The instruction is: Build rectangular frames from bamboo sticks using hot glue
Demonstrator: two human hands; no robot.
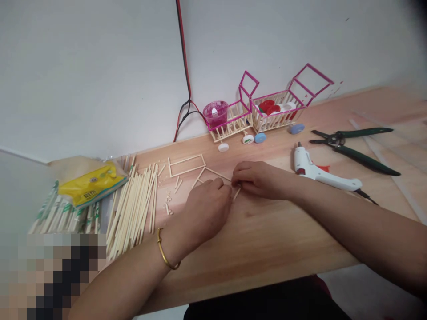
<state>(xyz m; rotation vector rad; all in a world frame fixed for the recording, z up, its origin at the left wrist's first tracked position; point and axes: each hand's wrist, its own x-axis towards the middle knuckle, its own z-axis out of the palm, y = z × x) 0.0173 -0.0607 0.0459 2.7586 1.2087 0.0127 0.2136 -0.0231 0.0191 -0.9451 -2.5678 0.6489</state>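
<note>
A small frame of thin wooden sticks [218, 174] lies low over the table, one corner pointing away from me. My left hand [210, 208], with a gold bangle at the wrist, is closed on its near left part; the fingertips are partly hidden. Fingers pinched, my right hand [255, 180] grips the frame's right corner, where a short stick end [237, 193] pokes out below. Just behind, a second rectangular stick frame [187, 165] rests flat on the wood. Stick offcuts [167, 209] are scattered left of my left hand.
Bundled sticks [135, 209] and a yellow packet [93, 184] occupy the left. Along the wall stand two stick carts, one holding a purple cup [215, 114], the other bottle caps [271, 108]. A white glue gun [320, 173] and green-handled pliers [353, 144] lie right, on the wooden table [253, 249].
</note>
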